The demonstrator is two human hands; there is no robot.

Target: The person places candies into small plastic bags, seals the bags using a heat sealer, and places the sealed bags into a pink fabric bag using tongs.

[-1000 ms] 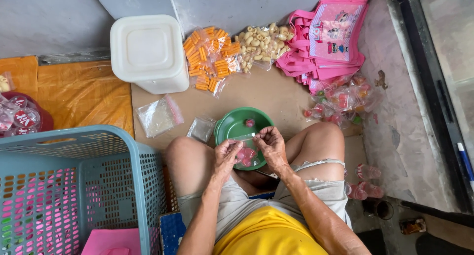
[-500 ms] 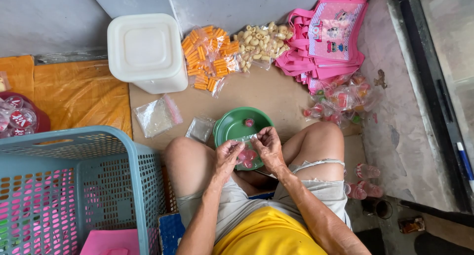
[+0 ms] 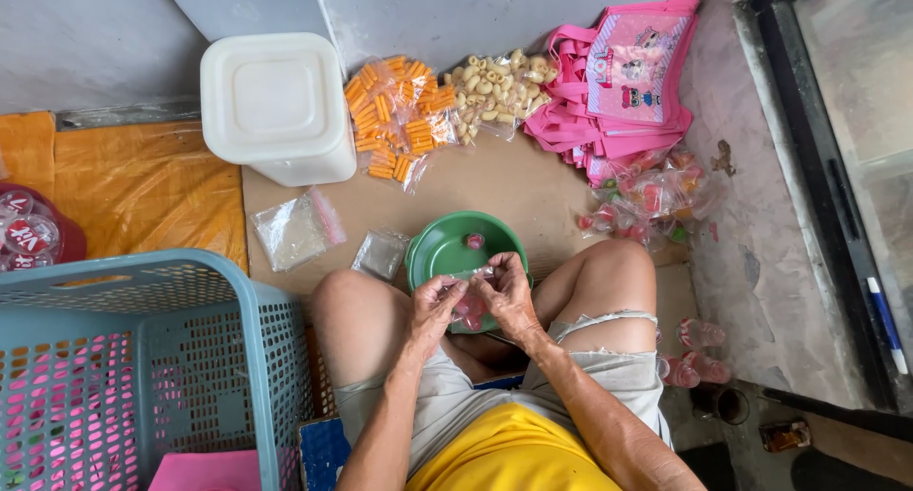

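Evidently, packing was mid-step: left hand (image 3: 436, 306) and right hand (image 3: 502, 289) both pinched a small clear bag (image 3: 468, 303) with pink contents over the green bowl (image 3: 439, 249); closing it would demand steady fingertips.

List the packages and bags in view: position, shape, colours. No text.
Small clear bag: held between left hand and right hand, over the green bowl.
Orange snack packets: top centre, clear, heaped.
Pale snack packets: right of those.
Pink bags: top right, flat stack.
Clear empty bags: left of bowl.
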